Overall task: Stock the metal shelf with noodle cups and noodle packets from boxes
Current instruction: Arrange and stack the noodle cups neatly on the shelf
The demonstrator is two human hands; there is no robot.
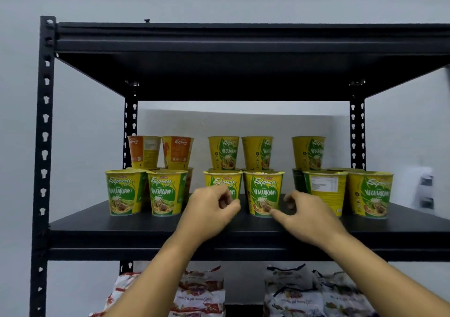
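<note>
Two hands are up at the middle board of the shelf (146,226), working the centre pair in the front row. The left hand (211,211) sits in front of the left cup (220,183) and covers its lower half. Its fingers are curled in narrow, thumb and forefinger nearly meeting. Blur hides whether they pinch the cup wall or merely brush it, so I cannot tell.

The right hand (310,217) is low beside the right cup (263,190), one fingertip out at the cup's base and the other fingers tucked in. Whether it touches or stops just short, again I cannot tell.

I'd judge this to be the squaring-up of the pair, not a carry. To do it well:
- Push low, near the base, because these cups taper and a shove near the rim would tip them.
- Ease them until the two rims sit just beside each other and the fronts line up with the neighbours.
- Twist, don't drag, if a label is off.

Both cups stand upright, long axis vertical, wide top up and narrow foot on the board, with the green-and-yellow label facing out at us. Over on the right a turned cup (325,190) shows its printed panel instead, so it wants a spin. Behind, a second tier stands on the back row, with orange cups (146,151) at the left. Packets (199,290) lie on the board below.
</note>
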